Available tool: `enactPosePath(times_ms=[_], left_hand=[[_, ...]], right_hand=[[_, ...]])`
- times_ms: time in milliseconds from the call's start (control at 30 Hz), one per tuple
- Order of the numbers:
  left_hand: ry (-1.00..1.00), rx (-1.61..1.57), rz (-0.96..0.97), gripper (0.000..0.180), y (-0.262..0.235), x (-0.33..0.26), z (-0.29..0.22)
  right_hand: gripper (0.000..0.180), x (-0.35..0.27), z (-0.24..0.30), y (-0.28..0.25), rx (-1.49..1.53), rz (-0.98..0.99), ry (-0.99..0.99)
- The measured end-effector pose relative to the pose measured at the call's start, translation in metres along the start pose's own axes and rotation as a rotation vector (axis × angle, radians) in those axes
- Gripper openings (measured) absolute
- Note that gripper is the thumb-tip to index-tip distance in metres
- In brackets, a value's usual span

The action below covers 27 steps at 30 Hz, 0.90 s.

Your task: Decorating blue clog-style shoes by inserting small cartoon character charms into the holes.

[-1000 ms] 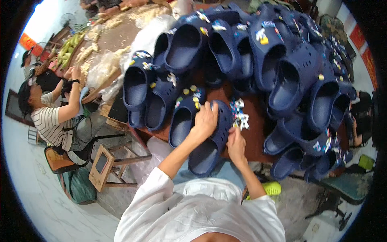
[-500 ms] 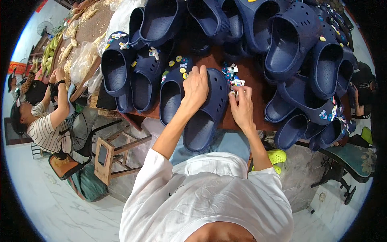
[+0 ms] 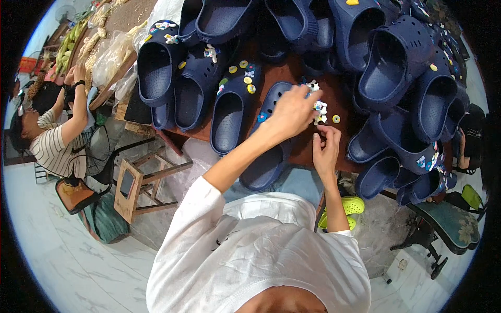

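Note:
A navy clog (image 3: 262, 169) lies in front of me with its heel toward my body, and a blue charm (image 3: 262, 117) shows on its upper. My left hand (image 3: 292, 113) reaches across this clog, fingers bent down at small white and blue shoe charms (image 3: 320, 111) on the table. What its fingertips pinch is hidden. Just nearer than the charms is my right hand (image 3: 326, 148), its thumb and curled fingers slightly apart and nothing visible between them. A round yellow charm (image 3: 336, 119) lies beyond its fingers. Left of my clog stands another navy clog (image 3: 228, 125) with several charms.
Many navy clogs (image 3: 391, 68) are piled along the back and right of the brown table (image 3: 342, 94). A wooden stool (image 3: 128, 190) stands at lower left, near a seated person (image 3: 60, 138). Lime-green clogs (image 3: 350, 206) are on the floor; a chair (image 3: 443, 224) is at right.
My left hand has left the clog's upper and moved right to the charms. My right hand has drawn back slightly from them. A yellow round charm now shows beside the charms.

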<state>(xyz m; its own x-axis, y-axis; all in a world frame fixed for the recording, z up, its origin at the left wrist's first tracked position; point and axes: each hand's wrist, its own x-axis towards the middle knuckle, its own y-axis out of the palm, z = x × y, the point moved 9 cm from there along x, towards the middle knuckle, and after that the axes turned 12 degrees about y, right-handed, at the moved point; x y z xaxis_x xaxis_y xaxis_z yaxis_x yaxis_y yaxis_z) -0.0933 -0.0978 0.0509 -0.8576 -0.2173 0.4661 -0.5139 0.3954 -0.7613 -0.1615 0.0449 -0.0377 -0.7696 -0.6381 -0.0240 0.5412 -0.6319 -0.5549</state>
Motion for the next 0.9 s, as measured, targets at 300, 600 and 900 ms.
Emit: enactPosePath(times_ms=[300,600,900], left_hand=[[-0.436,0.227,0.242,0.048,-0.052,-0.083,0.035],[-0.4,0.191,0.24,0.019,-0.032,-0.089,0.048],[-0.398,0.113,-0.02,0.005,-0.048,-0.096,0.048]], right_hand=[[0.024,-0.016,0.026,0.005,0.103,0.047,-0.062],[0.056,-0.058,0.068,0.035,-0.08,0.1,-0.371],[0.057,-0.061,0.063,0.035,-0.058,0.054,-0.351]])
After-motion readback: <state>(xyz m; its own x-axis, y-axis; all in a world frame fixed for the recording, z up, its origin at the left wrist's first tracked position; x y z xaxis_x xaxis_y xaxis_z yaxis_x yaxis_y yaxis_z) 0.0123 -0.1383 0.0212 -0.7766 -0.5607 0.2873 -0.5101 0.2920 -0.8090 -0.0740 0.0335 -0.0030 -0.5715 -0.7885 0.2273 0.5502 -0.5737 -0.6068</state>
